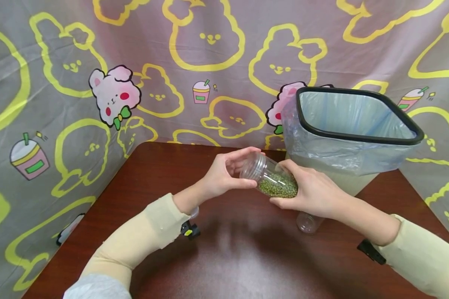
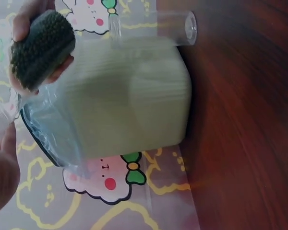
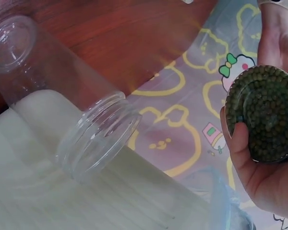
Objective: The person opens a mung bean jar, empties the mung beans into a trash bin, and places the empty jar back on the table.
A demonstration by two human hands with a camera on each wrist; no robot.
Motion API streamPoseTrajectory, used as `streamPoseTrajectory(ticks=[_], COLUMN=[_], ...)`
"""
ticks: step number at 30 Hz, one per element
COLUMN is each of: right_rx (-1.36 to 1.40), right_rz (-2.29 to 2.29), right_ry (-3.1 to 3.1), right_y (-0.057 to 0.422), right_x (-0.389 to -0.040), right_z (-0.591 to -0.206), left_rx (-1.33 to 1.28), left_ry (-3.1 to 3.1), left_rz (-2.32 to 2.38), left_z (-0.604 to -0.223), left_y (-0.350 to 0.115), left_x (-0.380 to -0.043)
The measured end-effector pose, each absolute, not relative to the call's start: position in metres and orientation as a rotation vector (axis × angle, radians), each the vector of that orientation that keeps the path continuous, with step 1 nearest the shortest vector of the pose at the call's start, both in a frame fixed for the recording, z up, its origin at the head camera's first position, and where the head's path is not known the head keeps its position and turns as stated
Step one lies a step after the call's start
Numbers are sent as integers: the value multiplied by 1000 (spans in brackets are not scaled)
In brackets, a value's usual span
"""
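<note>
A clear jar (image 1: 277, 182) part filled with green beans is held tilted above the table, its ribbed end up and to the left. My right hand (image 1: 318, 191) grips the jar near its base. Around the ribbed clear end, my left hand (image 1: 224, 174) curls, thumb below and fingers above and behind. In the right wrist view the beans (image 3: 266, 115) show through the jar's round bottom. An empty clear jar (image 3: 57, 81) stands upright on the table, its threaded mouth uncovered; in the head view my right forearm partly hides it.
At the back right stands a pale bin (image 2: 134, 96) with a black rim (image 1: 359, 137) and a bluish plastic liner (image 1: 321, 151). A small clear round thing (image 1: 195, 212) lies behind my left wrist on the dark wooden table (image 1: 224, 257). Patterned cloth (image 1: 209, 54) surrounds the table's back and sides.
</note>
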State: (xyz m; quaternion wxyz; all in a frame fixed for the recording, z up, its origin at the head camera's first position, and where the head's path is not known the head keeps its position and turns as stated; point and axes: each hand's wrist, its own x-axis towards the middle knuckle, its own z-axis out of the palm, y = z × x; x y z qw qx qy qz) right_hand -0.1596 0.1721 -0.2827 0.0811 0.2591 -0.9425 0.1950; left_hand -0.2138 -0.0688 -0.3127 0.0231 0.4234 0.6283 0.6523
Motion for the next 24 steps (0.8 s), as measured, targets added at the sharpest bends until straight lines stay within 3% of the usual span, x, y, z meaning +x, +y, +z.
streamPoseTrajectory(ticks=[11, 24], right_rx=[751, 823], right_rz=[523, 620], right_ry=[-2775, -2815], right_y=[171, 175], right_x=[-163, -161], right_z=[-282, -276], left_rx=[983, 1510], left_ry=[2078, 1907], left_rz=[2135, 1862], left_z=[-307, -295], left_y=[-63, -76], left_x=[-202, -214])
